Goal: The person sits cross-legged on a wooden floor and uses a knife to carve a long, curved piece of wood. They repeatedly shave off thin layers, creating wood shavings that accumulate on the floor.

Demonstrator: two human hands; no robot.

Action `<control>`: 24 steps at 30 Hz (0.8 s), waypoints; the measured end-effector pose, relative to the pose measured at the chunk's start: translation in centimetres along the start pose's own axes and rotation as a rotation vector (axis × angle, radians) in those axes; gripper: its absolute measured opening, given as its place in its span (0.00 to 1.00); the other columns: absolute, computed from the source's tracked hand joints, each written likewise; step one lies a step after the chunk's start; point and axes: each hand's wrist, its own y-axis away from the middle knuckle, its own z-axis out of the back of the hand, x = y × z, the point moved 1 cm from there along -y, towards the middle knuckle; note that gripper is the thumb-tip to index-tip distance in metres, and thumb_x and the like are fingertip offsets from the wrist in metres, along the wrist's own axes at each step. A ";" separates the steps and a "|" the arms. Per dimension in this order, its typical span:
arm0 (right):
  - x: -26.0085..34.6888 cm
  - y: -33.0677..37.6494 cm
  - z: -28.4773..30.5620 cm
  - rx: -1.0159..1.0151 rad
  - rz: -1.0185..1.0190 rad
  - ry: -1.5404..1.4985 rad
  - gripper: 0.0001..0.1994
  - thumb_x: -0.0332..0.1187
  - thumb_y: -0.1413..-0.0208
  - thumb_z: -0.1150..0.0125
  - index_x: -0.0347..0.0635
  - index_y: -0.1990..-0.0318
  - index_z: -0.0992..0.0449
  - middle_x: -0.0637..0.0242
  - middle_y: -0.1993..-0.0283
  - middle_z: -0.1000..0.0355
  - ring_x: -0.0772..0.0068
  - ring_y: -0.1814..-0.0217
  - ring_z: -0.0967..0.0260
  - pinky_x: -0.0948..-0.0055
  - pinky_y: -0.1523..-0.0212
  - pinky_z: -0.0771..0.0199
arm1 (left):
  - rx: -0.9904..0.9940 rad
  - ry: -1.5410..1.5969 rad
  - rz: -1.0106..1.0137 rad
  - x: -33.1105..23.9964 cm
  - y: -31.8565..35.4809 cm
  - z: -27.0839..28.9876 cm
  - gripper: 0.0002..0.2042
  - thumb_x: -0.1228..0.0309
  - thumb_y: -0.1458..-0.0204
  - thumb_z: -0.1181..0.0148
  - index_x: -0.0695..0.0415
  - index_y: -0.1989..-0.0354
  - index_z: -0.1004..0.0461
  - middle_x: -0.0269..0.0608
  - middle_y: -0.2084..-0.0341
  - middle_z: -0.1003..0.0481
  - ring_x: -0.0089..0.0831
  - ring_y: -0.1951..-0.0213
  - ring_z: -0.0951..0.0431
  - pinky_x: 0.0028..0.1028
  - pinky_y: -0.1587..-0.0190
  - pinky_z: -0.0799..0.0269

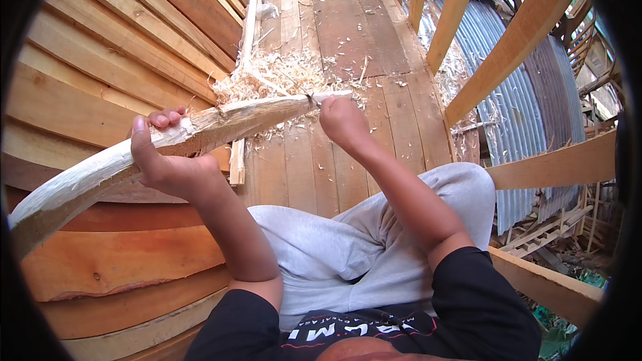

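Observation:
A long, pale, curved wooden pole (257,115), stripped of bark, runs from the lower left up to the middle of the view. My left hand (164,154) is wrapped around it from below, thumb and fingertips showing on either side. At the pole's narrow far end is my right hand (342,120), closed in a fist against the tip. What its fingers hold is hidden. A small dark mark (311,99) shows on the pole just left of that fist; I cannot tell whether it is a knot or a blade. The pole passes above the floor.
Curled wood shavings (284,75) lie heaped behind the pole on the plank floor (364,50). Stacked boards (100,90) line the left side. Wooden railing posts (511,43) stand on the right, with corrugated metal sheets (501,93) beyond. My legs in grey trousers (321,241) are folded below.

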 end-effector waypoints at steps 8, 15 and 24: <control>-1.8 -1.6 -0.9 0.043 0.011 -0.076 0.28 0.43 0.38 0.65 0.28 0.74 0.23 0.38 0.68 0.26 0.37 0.61 0.27 0.46 0.53 0.31 | 0.017 0.016 0.038 -0.2 -0.3 -0.1 0.11 0.65 0.52 0.41 0.55 0.75 0.37 0.34 0.81 0.38 0.29 0.74 0.34 0.37 0.55 0.33; -1.2 -1.5 -1.4 0.089 -0.013 0.087 0.27 0.44 0.39 0.66 0.30 0.69 0.23 0.38 0.64 0.26 0.36 0.58 0.28 0.47 0.52 0.31 | 0.497 0.168 -0.005 4.8 -3.0 5.6 0.22 0.70 0.50 0.44 0.56 0.45 0.37 0.42 0.59 0.29 0.39 0.46 0.29 0.59 0.32 0.49; -0.8 -1.4 -0.9 0.101 -0.068 0.084 0.27 0.44 0.40 0.66 0.31 0.70 0.22 0.40 0.64 0.25 0.37 0.58 0.28 0.48 0.51 0.31 | 0.243 0.288 -0.042 8.1 -1.6 5.1 0.30 0.59 0.48 0.41 0.58 0.39 0.42 0.44 0.57 0.29 0.41 0.48 0.27 0.55 0.35 0.39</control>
